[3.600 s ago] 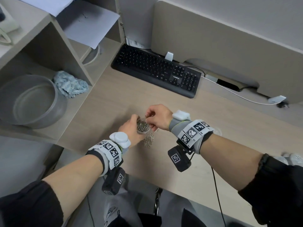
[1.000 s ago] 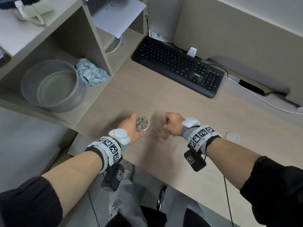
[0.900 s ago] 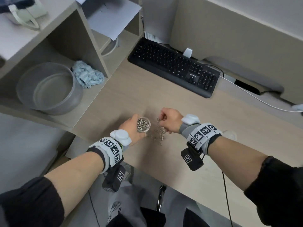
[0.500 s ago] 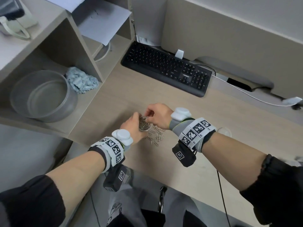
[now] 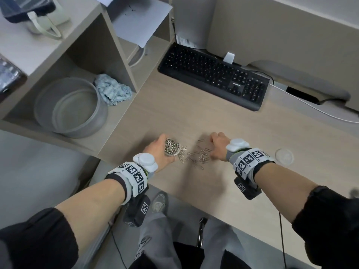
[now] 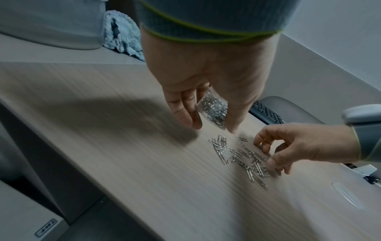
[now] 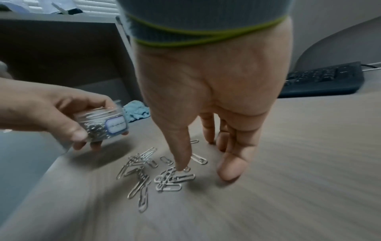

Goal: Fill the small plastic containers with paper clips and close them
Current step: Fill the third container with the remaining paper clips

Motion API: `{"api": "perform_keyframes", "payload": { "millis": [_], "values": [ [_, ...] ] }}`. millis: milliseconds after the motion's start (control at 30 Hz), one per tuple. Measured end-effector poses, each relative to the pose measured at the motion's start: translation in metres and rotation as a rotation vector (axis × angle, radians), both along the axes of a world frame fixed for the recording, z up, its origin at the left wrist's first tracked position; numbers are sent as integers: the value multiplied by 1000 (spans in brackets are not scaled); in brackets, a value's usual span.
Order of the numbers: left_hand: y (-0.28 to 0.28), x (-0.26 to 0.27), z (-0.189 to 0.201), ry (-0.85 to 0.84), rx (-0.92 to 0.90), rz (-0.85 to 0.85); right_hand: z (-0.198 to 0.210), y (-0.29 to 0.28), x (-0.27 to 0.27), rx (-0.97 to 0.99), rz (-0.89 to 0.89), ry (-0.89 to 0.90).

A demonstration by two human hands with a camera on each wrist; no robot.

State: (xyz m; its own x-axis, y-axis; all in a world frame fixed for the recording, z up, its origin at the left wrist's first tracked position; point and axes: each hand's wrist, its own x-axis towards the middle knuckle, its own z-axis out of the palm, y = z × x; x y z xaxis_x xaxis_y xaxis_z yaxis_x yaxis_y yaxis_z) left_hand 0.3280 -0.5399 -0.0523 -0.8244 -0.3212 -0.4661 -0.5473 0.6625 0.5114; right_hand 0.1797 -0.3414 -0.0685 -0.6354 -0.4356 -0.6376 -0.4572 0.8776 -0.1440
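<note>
The left hand (image 5: 159, 150) holds the jar (image 5: 172, 147) just above the worktop (image 5: 174, 105), at the near left edge of the loose clips (image 5: 196, 154), mouth up. Held that close, I judge, it keeps each carry from pile to jar short and lets a dropped clip fall back among the rest. The jar is heaped to the brim with clips, so it looks nearly ready to close. Its fingers and thumb are curled round the jar's clear wall, thumb on the near side beside the blue-edged label (image 7: 115, 125).

The right hand (image 5: 218, 145) is down at the right side of the clips, palm facing the worktop. Its fingers are spread and only loosely bent, the thumb tip (image 7: 182, 168) touching a clip and the fingertips (image 7: 210, 140) on or just above the bare wood at the pile's far edge. It has nothing in its grasp; the pose reads as a rake or gather about to begin.

The lid (image 5: 284, 156) lies flat on the worktop to the right, well apart from the clips and out of the way until filling is done.
</note>
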Motion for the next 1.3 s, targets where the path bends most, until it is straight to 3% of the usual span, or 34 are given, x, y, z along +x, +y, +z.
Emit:
{"api": "perform_keyframes", "payload": {
  "millis": [167,300,733,1067,1167,1300],
  "values": [
    [-7,7,-6,5,11,18,-9,-5,16,-11,152,7],
    [-7,6,-10,-5,7,22,-11,-13,14,-40,140,71],
    [6,2,-13,-15,3,-1,-20,-13,15,-134,160,50],
    [14,-6,-14,-2,6,-13,-16,-17,16,-55,143,-44],
    [18,-8,-14,-3,11,-20,-9,-10,13,-138,24,-106],
    [25,-13,-13,-2,14,-47,11,-3,8,-338,-295,-229]
  ]
}}
